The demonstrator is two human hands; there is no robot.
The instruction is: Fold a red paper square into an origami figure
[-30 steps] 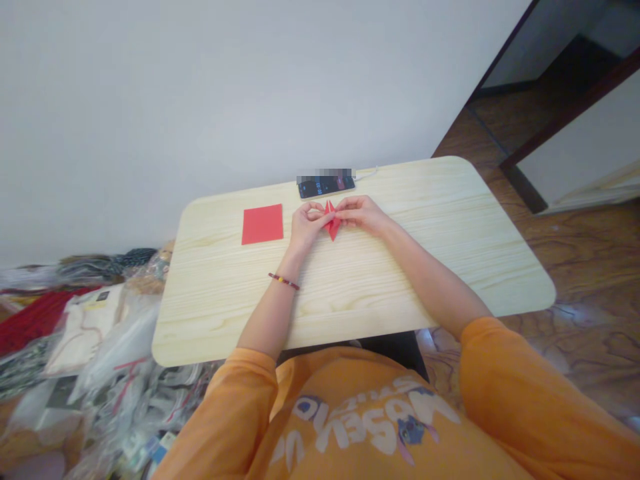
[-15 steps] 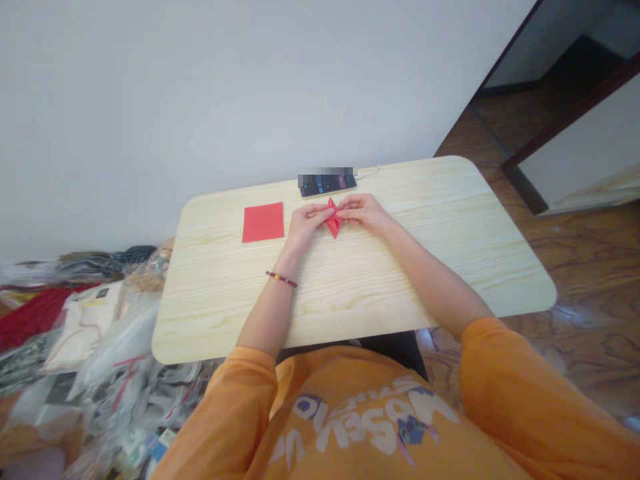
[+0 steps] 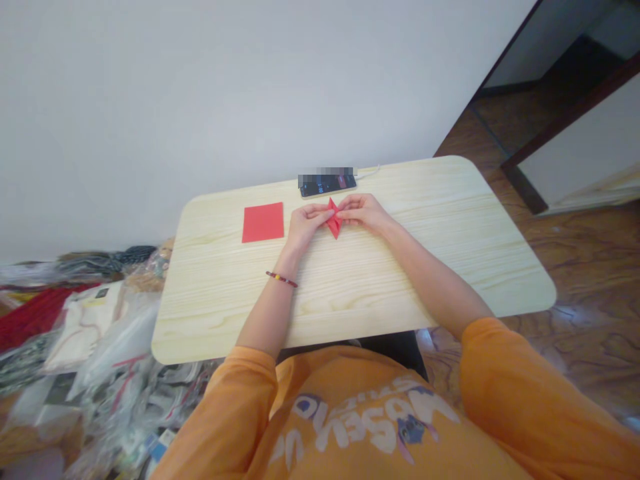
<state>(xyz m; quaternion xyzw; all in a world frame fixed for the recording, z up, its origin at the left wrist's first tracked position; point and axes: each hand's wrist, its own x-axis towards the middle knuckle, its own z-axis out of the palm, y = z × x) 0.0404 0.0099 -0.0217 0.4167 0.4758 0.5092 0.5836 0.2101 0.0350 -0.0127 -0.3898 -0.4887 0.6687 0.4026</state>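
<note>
Between my two hands is a small piece of folded red paper (image 3: 334, 227), diamond-shaped with pointed ends toward and away from me. My left hand (image 3: 307, 221) pinches its left side, thumb on top. From the right, my right hand (image 3: 363, 211) grips the other side between thumb and fingers. The fingertips cover the middle of the fold. A flat square of red paper (image 3: 263, 222) lies on the table to the left of my left hand.
A phone (image 3: 328, 185) with a white cable (image 3: 369, 175) lies at the back of the pale wooden table (image 3: 360, 287), close to the wall (image 3: 250, 87). Bagged clothes and plastic bags (image 3: 130, 380) are heaped at the left. Wooden floor (image 3: 590, 287) shows on the right.
The folded red paper looks slightly flatter and its lower point has shifted a little to the right. Both hands stay in nearly the same place.
</note>
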